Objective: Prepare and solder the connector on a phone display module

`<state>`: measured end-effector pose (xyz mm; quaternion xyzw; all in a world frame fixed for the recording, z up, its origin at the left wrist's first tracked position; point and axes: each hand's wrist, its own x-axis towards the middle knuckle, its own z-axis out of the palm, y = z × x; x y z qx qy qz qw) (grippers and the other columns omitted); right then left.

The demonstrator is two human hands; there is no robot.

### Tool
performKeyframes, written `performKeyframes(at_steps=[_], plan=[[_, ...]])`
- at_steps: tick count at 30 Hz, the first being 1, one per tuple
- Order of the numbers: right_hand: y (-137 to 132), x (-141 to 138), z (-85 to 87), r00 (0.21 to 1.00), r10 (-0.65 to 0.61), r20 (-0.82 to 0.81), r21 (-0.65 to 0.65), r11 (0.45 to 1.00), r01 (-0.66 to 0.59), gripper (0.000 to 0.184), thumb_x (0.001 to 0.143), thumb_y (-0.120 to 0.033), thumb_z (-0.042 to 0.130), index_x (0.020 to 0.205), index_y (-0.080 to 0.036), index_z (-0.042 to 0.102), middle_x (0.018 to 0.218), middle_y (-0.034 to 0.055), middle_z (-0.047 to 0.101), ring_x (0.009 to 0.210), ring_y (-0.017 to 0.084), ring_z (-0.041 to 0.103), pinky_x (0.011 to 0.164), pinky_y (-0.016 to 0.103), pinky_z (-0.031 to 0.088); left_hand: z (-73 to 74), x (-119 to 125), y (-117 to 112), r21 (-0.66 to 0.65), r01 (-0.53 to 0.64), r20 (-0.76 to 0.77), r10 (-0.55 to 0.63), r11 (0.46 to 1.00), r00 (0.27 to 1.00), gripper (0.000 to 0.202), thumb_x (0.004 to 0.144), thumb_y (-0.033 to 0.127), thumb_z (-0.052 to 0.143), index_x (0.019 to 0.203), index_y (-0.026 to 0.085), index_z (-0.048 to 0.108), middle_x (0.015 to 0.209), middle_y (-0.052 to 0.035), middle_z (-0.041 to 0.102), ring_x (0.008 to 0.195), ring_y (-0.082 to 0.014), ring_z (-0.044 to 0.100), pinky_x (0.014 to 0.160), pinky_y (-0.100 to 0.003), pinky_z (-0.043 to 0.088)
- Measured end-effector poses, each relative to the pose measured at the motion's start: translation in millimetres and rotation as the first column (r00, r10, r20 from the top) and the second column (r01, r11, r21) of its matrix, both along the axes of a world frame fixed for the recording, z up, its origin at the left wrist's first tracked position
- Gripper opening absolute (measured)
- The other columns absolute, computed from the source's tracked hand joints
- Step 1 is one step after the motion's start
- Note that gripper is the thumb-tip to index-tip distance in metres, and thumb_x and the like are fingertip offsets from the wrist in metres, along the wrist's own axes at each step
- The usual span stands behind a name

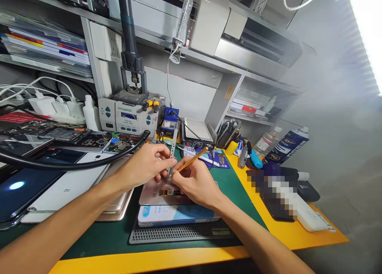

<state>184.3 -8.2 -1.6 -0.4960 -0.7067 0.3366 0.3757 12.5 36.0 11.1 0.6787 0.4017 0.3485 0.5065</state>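
My left hand [149, 164] is closed in a pinch on silver tweezers [172, 151], tips pointing down at a pinkish opened phone [149, 192] on the green mat [113, 234]. My right hand [195, 182] grips a thin yellow-handled tool [192, 159] like a pen, its tip meeting the tweezers over the phone's upper edge. A small dark component strip [168, 192] shows on the phone just below both hands. A white-and-blue phone [176, 215] lies in front of it, nearer me.
Several phones and a white tablet [68, 190] are stacked at left, under a thick black hose [74, 162]. A soldering station [131, 116] stands behind. Spray can [288, 144], clear bottle [267, 140], blue tool [255, 158] and a white box [310, 216] sit on the right.
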Motion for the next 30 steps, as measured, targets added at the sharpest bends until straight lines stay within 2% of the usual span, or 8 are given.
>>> performKeyframes(at_steps=[7,14,30], plan=[[-0.2,-0.9,0.9,1.000,0.006,0.006,-0.006,1.000,-0.006,0.011,0.087,-0.027,0.056,0.079,-0.019,0.057,0.062,-0.0044,0.056,0.051,0.010,0.051,0.047,0.021,0.036,1.5,0.9,0.1,-0.016,-0.011,0.008,0.012,1.000,1.000,0.027,0.070,0.038,0.076,0.077,0.018,0.060,0.059,0.0030,0.064,0.051,-0.0125,0.060,0.045,-0.023,0.052],[0.2,-0.6,1.6,1.000,0.008,0.019,0.007,1.000,-0.008,0.010,0.087,-0.025,0.054,0.079,-0.020,0.057,0.064,-0.0051,0.055,0.052,0.009,0.051,0.047,0.020,0.036,2.3,0.8,-1.6,-0.007,-0.018,-0.014,0.018,1.000,1.000,0.030,0.072,0.042,0.074,0.078,0.017,0.059,0.058,0.0033,0.063,0.048,-0.0112,0.059,0.046,-0.023,0.052],[-0.2,-1.7,1.5,1.000,0.007,0.013,0.009,1.000,-0.007,0.011,0.086,-0.027,0.056,0.079,-0.019,0.058,0.066,-0.0036,0.056,0.055,0.010,0.050,0.048,0.020,0.035,3.0,1.5,-1.9,-0.010,-0.033,-0.013,0.033,0.999,0.999,0.026,0.070,0.039,0.075,0.076,0.018,0.060,0.056,0.0035,0.064,0.044,-0.0109,0.058,0.044,-0.022,0.051]])
